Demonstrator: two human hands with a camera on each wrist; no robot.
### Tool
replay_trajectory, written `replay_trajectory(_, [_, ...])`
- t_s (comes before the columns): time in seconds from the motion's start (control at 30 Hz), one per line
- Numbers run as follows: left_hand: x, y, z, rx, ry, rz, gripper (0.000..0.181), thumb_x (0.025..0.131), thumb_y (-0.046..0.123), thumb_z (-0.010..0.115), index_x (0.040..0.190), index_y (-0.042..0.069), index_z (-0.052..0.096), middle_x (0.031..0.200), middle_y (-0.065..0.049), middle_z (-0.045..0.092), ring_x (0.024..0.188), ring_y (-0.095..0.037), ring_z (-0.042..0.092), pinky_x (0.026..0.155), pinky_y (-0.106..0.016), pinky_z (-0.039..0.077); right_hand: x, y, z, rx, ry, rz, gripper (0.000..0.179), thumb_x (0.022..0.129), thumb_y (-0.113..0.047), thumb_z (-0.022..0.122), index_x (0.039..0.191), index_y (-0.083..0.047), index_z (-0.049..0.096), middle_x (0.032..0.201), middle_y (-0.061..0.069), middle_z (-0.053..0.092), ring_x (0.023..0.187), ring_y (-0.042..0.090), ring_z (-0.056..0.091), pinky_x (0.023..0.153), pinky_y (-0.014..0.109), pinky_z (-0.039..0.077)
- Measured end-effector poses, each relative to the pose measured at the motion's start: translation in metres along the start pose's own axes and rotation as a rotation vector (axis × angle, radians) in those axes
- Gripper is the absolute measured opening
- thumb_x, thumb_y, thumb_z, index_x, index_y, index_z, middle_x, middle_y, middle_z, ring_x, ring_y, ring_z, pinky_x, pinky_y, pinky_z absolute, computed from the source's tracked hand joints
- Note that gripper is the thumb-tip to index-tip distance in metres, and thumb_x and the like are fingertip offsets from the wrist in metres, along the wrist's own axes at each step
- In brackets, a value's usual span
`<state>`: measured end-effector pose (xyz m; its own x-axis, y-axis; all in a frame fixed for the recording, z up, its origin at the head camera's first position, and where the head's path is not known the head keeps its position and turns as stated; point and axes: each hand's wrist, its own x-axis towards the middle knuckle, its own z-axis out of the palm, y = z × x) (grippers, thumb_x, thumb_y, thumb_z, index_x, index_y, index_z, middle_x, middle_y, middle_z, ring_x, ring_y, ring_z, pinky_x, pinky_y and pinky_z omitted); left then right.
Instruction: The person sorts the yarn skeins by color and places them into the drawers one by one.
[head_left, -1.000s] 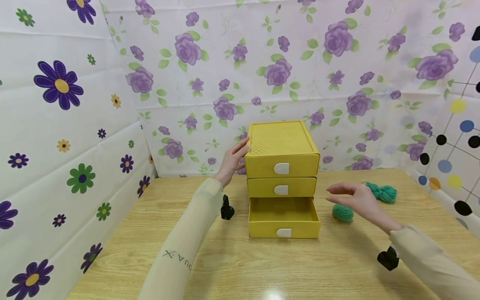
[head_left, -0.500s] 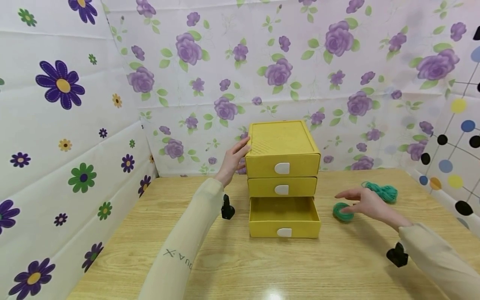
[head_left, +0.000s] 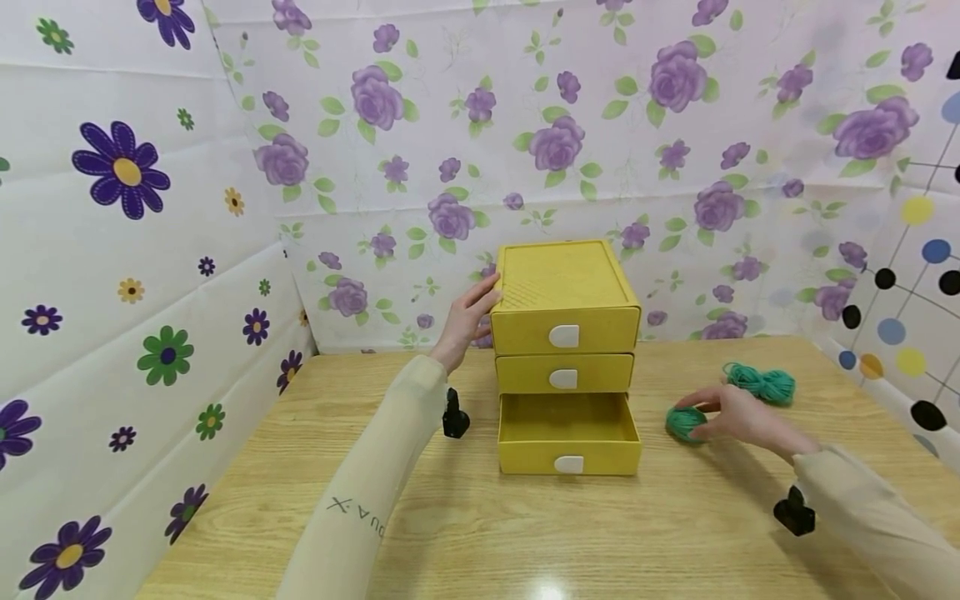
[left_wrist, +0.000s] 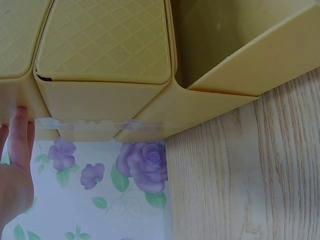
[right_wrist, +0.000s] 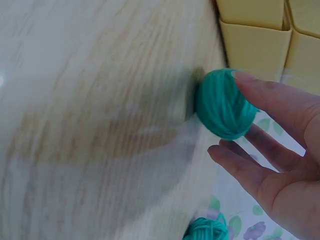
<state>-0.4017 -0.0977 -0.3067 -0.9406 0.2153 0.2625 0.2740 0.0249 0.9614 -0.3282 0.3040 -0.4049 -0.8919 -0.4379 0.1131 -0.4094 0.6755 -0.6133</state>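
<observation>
A yellow chest of drawers [head_left: 566,332] stands at the centre, its bottom drawer [head_left: 567,457] pulled out and bare inside. My left hand [head_left: 462,329] rests with fairly straight fingers against its upper left side; in the left wrist view, fingertips [left_wrist: 21,117] touch that wall. To the right, my right hand [head_left: 738,414] pinches a green ball of yarn [right_wrist: 225,104] between thumb and fingers. The ball sits low, close over the table. Behind that hand lies a green skein of yarn [head_left: 763,385], narrowed in its middle.
The wooden table [head_left: 480,533] reaches back to a wall covering with purple roses [head_left: 555,146]. Flowered and dotted sheets close off the left and right sides. Black wrist mounts hang under both sleeves.
My right hand has moved right from beside the chest to the ball of yarn and closed on it, and the ball has tilted. The left hand has stayed put.
</observation>
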Motion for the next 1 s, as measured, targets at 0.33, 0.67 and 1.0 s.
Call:
replay_trajectory(0.33, [0.001,0.000,0.001,-0.002,0.010,0.000,0.046,0.091,0.034,0.054,0.135,0.026,0.045,0.138,0.005,0.036,0.112,-0.016,0.045,0.085,-0.042,0.042,0.002,0.002,0.006,-0.017,0.020,0.029,0.034,0.074,-0.010,0.075,0.106,-0.003,0.066,0.109,0.022,0.057,0.090,0.039,0.057,0.066,0.038,0.050])
replay_trajectory(0.67, [0.000,0.001,0.002,-0.002,0.007,-0.004,0.046,0.091,0.035,0.055,0.135,0.026,0.045,0.138,0.006,0.036,0.113,-0.016,0.044,0.085,-0.042,0.042,0.000,-0.006,0.002,0.046,0.036,-0.016,0.033,0.076,-0.012,0.073,0.107,-0.003,0.065,0.107,0.019,0.059,0.088,0.032,0.060,0.065,0.031,0.050])
replay_trajectory(1.0, [-0.001,0.001,0.001,0.002,0.010,-0.006,0.046,0.091,0.035,0.054,0.135,0.026,0.045,0.138,0.006,0.036,0.113,-0.016,0.044,0.085,-0.041,0.042,-0.002,-0.031,-0.008,0.153,0.027,-0.053,0.042,0.079,-0.019,0.071,0.115,-0.002,0.061,0.112,0.020,0.056,0.094,0.031,0.059,0.069,0.031,0.050])
